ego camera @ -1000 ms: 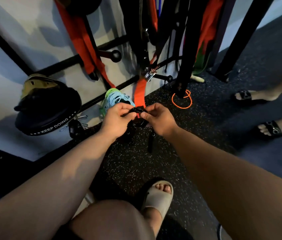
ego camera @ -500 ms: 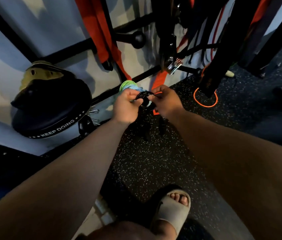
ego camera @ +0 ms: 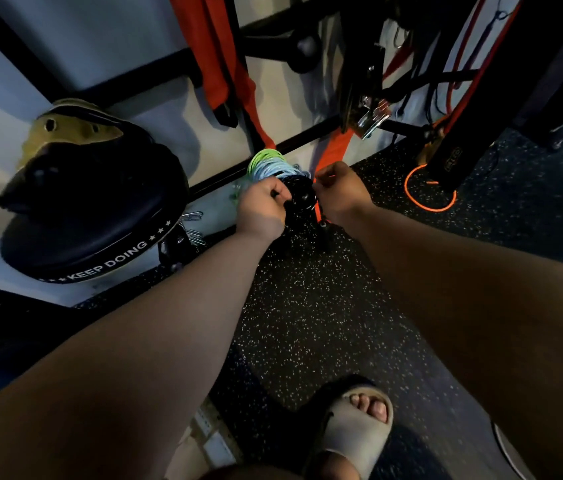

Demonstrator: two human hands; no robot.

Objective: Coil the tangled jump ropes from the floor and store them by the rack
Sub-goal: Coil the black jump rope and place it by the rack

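Speckled rubber floor (ego camera: 307,323) runs up to the rack (ego camera: 304,136) on the wall; just in front of its lowest bar both hands hold a black jump rope (ego camera: 299,197) wound into a tight coil, the left hand (ego camera: 262,211) with fingers (ego camera: 280,195) curled round one side, the right hand (ego camera: 340,192) pinching the other. A green-and-blue coil (ego camera: 268,164) sits against that bar, seemingly stored, while an orange rope (ego camera: 430,209) lies in a loose loop by the rack's upright, so work likely remains

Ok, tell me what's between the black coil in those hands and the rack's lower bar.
A green-and-blue rope bundle sits right behind the black coil, in front of the lower bar.
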